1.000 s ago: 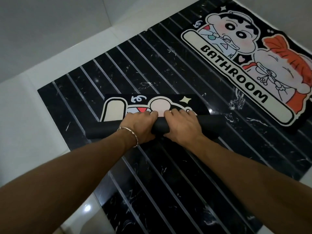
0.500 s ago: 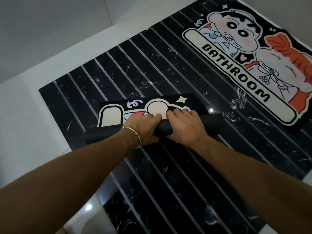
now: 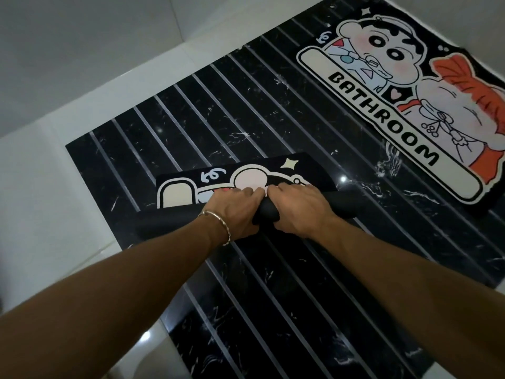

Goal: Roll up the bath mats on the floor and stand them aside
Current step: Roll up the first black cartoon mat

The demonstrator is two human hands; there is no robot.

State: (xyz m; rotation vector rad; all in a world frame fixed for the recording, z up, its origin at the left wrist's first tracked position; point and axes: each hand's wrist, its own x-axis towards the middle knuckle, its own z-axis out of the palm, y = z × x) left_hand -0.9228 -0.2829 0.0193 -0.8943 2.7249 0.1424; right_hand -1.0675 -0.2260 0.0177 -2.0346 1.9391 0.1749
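Observation:
A black bath mat [image 3: 180,191] with a cartoon print lies on the dark striped floor, mostly rolled into a black tube with only a narrow strip still flat beyond it. My left hand [image 3: 235,212], with a thin bracelet at the wrist, and my right hand [image 3: 297,206] press side by side on the middle of the roll, fingers curled over its far side. A second mat [image 3: 404,102], printed with cartoon figures and the word BATHROOM, lies flat at the upper right.
The black marble floor panel [image 3: 246,110] with pale stripes is bordered by white tile [image 3: 41,187] on the left and at the bottom. Grey walls [image 3: 82,45] meet in a corner at the top.
Both hands have pushed the roll a little farther away, and the flat printed strip of the near mat has grown narrower. The second mat has not moved.

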